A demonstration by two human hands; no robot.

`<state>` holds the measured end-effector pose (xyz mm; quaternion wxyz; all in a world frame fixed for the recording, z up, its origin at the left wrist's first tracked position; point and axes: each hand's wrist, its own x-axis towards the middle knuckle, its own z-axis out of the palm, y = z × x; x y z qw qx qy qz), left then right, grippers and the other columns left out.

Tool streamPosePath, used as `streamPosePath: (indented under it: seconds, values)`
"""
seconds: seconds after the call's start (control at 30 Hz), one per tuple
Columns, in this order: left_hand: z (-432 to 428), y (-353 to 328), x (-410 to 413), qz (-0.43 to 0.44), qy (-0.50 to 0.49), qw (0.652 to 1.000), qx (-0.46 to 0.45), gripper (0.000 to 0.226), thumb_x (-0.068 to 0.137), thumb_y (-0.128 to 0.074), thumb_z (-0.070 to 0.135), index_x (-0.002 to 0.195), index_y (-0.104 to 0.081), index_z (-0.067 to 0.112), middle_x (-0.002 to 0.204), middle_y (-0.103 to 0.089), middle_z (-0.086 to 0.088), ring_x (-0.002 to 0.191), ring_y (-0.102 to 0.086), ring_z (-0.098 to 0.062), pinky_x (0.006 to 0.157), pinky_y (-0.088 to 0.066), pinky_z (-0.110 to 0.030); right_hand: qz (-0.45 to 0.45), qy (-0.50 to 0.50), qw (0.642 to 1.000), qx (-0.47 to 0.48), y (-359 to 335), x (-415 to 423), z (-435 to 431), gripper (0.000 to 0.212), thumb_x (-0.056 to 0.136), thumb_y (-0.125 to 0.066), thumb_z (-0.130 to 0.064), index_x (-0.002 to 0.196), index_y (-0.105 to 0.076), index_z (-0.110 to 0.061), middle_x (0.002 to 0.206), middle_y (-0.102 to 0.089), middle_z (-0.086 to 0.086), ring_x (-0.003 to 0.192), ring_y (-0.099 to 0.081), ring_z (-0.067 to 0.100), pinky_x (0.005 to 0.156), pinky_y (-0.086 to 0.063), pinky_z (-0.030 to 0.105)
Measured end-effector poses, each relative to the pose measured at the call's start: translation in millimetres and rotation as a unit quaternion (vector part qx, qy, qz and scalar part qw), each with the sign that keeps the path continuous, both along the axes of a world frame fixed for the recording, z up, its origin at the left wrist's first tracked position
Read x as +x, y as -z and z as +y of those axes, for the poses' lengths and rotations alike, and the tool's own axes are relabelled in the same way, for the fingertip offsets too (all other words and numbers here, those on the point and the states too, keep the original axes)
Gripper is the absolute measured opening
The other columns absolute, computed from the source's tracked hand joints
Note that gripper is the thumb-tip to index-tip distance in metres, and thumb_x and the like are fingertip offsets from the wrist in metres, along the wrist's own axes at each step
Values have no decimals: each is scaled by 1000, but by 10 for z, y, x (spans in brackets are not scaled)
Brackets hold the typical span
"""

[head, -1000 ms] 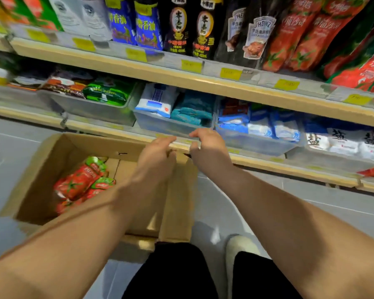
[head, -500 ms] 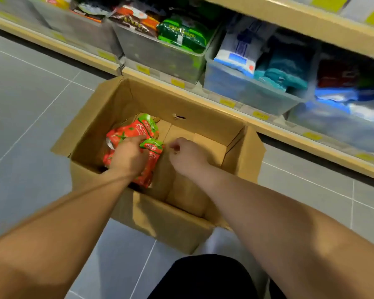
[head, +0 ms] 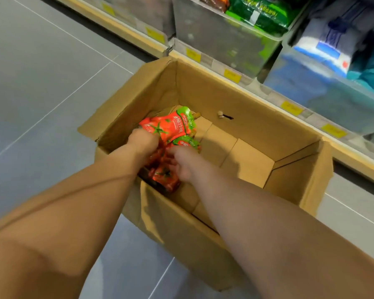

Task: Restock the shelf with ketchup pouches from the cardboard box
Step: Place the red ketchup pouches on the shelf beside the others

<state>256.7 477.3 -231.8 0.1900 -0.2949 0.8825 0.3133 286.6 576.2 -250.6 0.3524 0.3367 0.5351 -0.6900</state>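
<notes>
An open cardboard box (head: 257,130) stands on the floor against the bottom shelf. Red ketchup pouches (head: 171,126) with green tops and tomato pictures lie in its left corner. My left hand (head: 143,142) is down in the box, closed on the upper pouches. My right hand (head: 183,162) reaches in beside it, fingers wrapped on the lower pouches (head: 164,178). Both forearms hide part of the pile.
The bottom shelf edge (head: 294,108) with yellow price tags runs diagonally behind the box. On it stand clear bins (head: 225,39) of green packets and blue-white packs (head: 324,46). Grey floor tiles (head: 41,72) spread to the left.
My hands dropped from the shelf edge into the box. The left one closed on the pouches first; now the right one has moved left onto them too. The view tilted further down.
</notes>
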Motion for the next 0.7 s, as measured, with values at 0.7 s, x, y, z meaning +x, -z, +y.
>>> streamPosePath:
  seconds: [0.7]
  values:
    - [-53, 69, -70, -55, -135, 958, 247, 32, 84, -61, 43, 70, -53, 14, 66, -51, -4, 54, -45, -16, 51, -36, -23, -17, 96, 992, -84, 175, -298, -70, 24, 92, -56, -19, 115, -54, -11, 94, -61, 9, 88, -62, 26, 80, -50, 41]
